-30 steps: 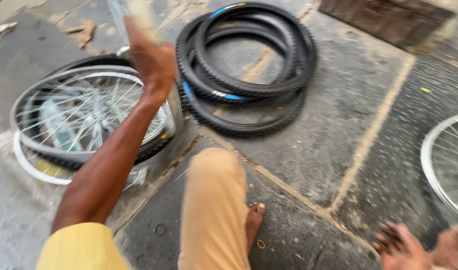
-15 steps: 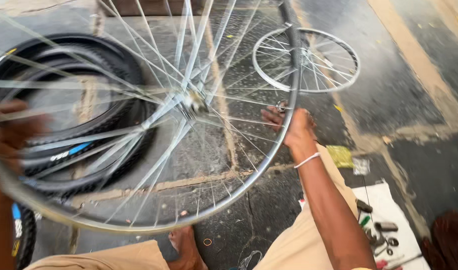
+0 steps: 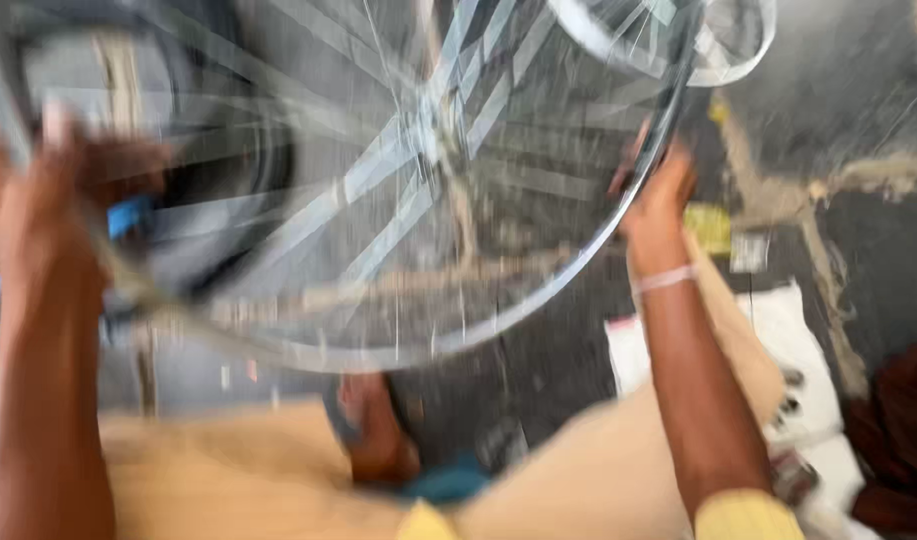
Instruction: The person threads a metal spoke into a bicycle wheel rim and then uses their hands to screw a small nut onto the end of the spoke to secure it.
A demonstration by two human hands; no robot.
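While everything blurs, the left hand (image 3: 33, 215) and right hand (image 3: 658, 200) both have fingers clamped on the spoked wheel rim (image 3: 538, 300), raised above the knees, over the floor (image 3: 848, 90).

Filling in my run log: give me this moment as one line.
left hand: grips wheel rim | right hand: grips wheel rim | bicycle wheel: bare, spoked, held up over lap | view: blurred

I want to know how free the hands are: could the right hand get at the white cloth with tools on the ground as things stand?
Probably not right away: the right hand grips the rim of the bicycle wheel, though the white cloth lies unobstructed below it.
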